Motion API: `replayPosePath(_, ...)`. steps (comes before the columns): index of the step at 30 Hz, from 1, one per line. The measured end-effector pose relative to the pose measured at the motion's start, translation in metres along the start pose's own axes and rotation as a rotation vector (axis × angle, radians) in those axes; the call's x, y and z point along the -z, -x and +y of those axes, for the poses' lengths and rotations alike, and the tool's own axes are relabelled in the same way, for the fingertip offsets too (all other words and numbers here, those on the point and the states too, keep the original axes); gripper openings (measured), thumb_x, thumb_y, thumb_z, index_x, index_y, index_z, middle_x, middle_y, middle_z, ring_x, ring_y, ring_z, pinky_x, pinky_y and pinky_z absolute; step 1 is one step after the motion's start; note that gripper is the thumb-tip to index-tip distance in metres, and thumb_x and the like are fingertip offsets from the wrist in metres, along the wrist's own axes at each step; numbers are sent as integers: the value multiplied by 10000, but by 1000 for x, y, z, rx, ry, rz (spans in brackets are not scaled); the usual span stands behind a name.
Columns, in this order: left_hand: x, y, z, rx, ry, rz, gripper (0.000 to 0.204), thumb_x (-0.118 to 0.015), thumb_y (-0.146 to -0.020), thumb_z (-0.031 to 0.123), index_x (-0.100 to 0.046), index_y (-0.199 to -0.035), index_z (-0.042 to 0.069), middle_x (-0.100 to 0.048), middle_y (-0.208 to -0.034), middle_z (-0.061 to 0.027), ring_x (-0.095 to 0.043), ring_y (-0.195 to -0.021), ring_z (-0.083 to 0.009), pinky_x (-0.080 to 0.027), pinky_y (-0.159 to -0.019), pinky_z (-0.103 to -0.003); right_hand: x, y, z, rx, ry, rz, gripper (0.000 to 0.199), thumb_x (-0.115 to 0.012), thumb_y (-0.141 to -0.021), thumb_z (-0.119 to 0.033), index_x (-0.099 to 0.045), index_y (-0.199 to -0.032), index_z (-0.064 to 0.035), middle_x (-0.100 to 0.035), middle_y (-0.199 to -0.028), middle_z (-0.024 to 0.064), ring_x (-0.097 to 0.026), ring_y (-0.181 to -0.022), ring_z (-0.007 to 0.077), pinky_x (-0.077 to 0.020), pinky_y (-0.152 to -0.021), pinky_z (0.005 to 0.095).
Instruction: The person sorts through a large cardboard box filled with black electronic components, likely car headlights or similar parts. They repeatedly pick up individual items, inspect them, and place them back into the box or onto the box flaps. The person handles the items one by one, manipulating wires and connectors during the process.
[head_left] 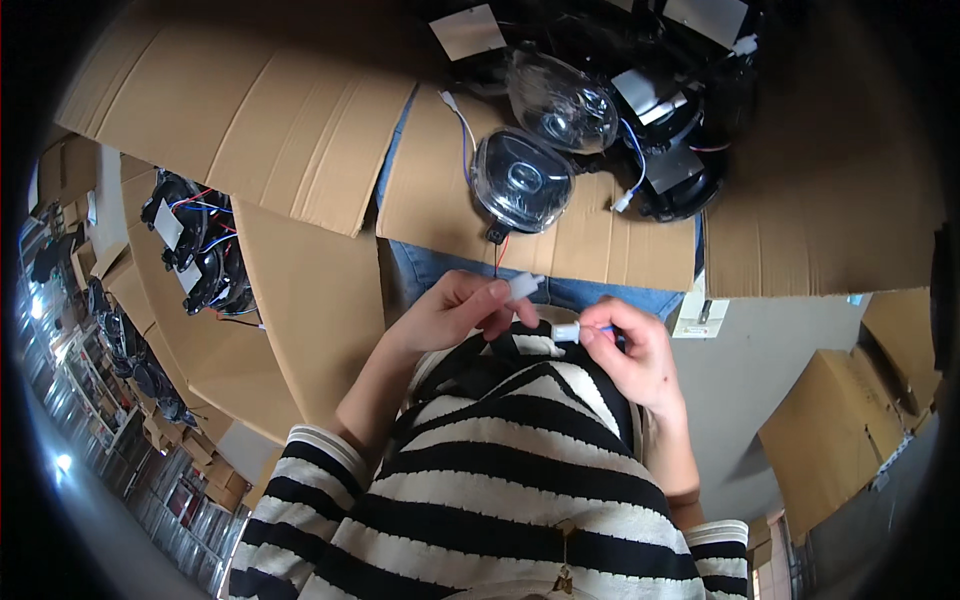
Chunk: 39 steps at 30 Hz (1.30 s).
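White connectors [523, 287], left hand [462, 306], right hand [637, 352], each grip pinched around one.

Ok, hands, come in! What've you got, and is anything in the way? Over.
Left hand: pinching white connector. Right hand: pinching second white connector. Connectors apart. Clear-lensed lamp lies beyond, not between them.

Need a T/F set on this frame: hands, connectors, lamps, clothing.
1. The left hand holds a white connector. True.
2. The right hand is empty. False: it holds a second white connector.
3. The two connectors are plugged together. False: they are apart.
4. A clear-lensed lamp lies on cardboard. True.
5. The sleeves are plain. False: they are striped black and white.
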<state>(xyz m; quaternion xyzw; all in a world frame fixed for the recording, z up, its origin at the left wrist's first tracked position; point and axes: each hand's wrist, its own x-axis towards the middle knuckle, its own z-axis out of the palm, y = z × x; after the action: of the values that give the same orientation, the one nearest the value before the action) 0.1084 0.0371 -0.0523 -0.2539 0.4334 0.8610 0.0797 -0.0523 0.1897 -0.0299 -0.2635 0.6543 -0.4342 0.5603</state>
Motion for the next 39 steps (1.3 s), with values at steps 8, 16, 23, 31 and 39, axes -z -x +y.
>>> replayPosePath(8,11,-13,-10,-128,-149,-282,454,-441,-855,335,-592,-590,-1,-571,-599,-102,-446,-506,-144,-341,-457,-250,-7,-6,5,30,-156,20,32,-545,-767,-18,-556,-795,-8,-512,-682,-2,-397,-568,49,-316,-506,182)
replayPosePath(16,7,-14,-6,0,-169,-229,456,-444,-856,333,-584,-569,7,-519,-542,-63,-455,-509,-131,-337,-455,-244,-3,0,-6,70,81,48,31,-559,-733,-17,-537,-751,-6,-508,-650,39,-446,-561,96,-340,-492,215)
replayPosePath(23,11,-17,-17,140,-110,-227,463,-420,-872,347,-578,-624,-10,-539,-580,-56,-505,-550,-113,-368,-503,-218,-7,1,-5,50,36,120,22,-533,-756,1,-526,-735,-2,-495,-633,7,-387,-523,50,-297,-464,188)
replayPosePath(31,4,-25,-16,199,-38,-167,405,-426,-886,287,-586,-622,25,-529,-564,5,-397,-534,-53,-321,-504,-193,-14,-1,1,115,179,267,46,-545,-723,8,-523,-761,-4,-528,-659,94,-501,-551,190,-374,-487,262)
replayPosePath(39,6,-30,-20,184,-359,-146,371,-442,-874,272,-589,-635,28,-517,-564,-18,-435,-540,-87,-346,-511,-222,0,-3,17,-87,304,8,116,-514,-773,-116,-558,-786,-10,-552,-658,170,-554,-588,317,-409,-515,349)
